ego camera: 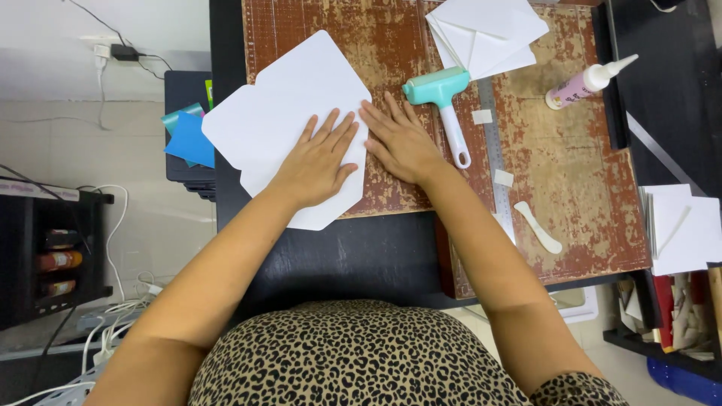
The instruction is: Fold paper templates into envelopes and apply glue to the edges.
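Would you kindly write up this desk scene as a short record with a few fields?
Left hand: left hand lies flat, palm down, on the white paper cutout.
Right hand: right hand lies flat at the cutout's right edge, on the worn brown cutting mat.
Nearest tool: teal roller beside the right hand.
Other things on the mat: metal ruler, white folding tool, glue bottle, stack of folded white paper.
Off the mat: white sheets at far right.

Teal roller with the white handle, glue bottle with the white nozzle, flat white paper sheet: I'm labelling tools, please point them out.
teal roller (436,86), head view, on its teal drum.
glue bottle (575,88), head view, on its body.
white paper sheet (289,113), head view, on its bare middle.
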